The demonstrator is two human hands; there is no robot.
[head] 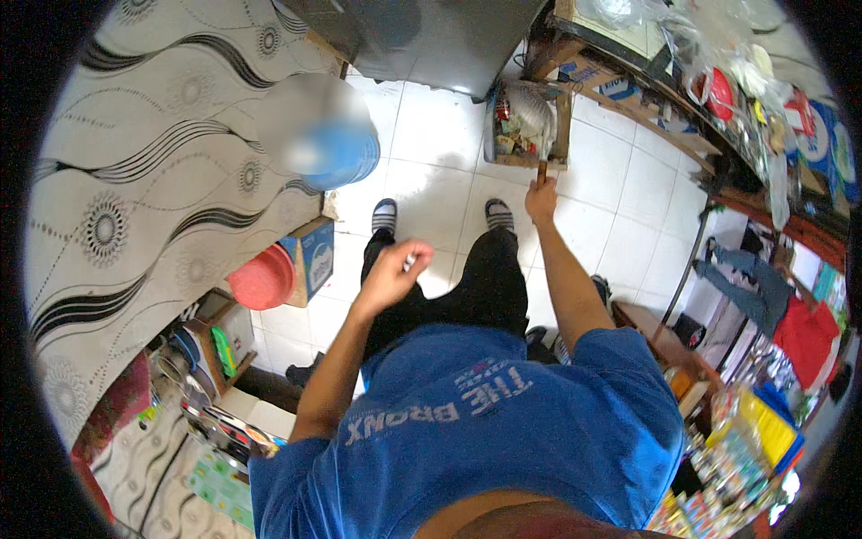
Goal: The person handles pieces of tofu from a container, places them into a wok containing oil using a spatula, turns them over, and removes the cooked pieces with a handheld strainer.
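My right hand [541,200], arm stretched forward, grips the brown handle of a broom-like brush [531,111]. Its pale grey, fan-shaped head lies over a shallow wooden box [560,131] on the floor, covering part of what is inside. Several colourful wrappers [506,143] show in the box beside the brush head. In front of my body, my left hand [392,277] is raised above my thigh with the fingers curled. A small whitish patch shows between its thumb and fingers; whether it is an object or the floor behind is unclear.
White floor tiles [431,135] lie under my feet. A blue container [347,158], partly blurred, and a red basin [262,276] stand left by the patterned sheet [168,168]. A dark cabinet-like panel [431,40] is ahead. At right are a cluttered shelf [673,101] and a person [805,337].
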